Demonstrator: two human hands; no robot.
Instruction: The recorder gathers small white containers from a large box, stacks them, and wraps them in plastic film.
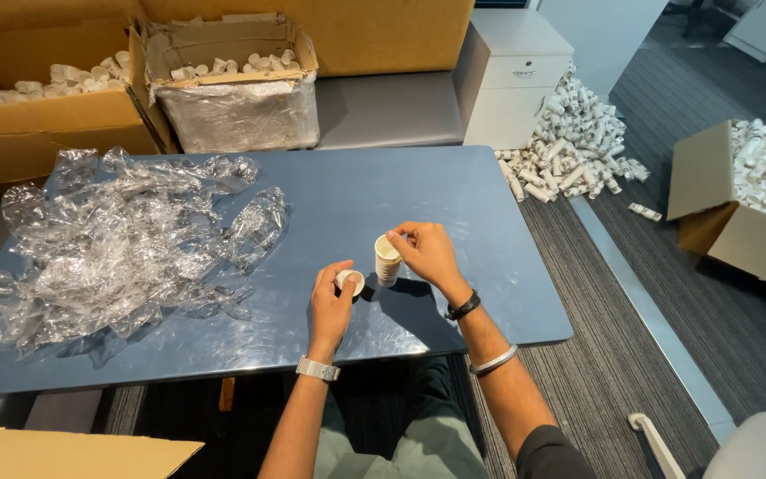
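My left hand (pixel 332 304) rests on the blue table (pixel 356 195) and holds a single small white paper cup (pixel 348 281), its mouth facing up. My right hand (pixel 425 251) grips the rim of a short stack of white paper cups (pixel 386 260) that stands upright on the table just right of the left hand. The two hands are a few centimetres apart. A metal watch sits on my left wrist, a black band and a silver bangle on my right arm.
A heap of crumpled clear plastic wrap (pixel 121 239) covers the table's left half. Cardboard boxes of cups (pixel 232 84) stand behind the table. A pile of cup stacks (pixel 574 133) lies on the carpet beside a white cabinet (pixel 511 75); another full box (pixel 746 195) stands at right.
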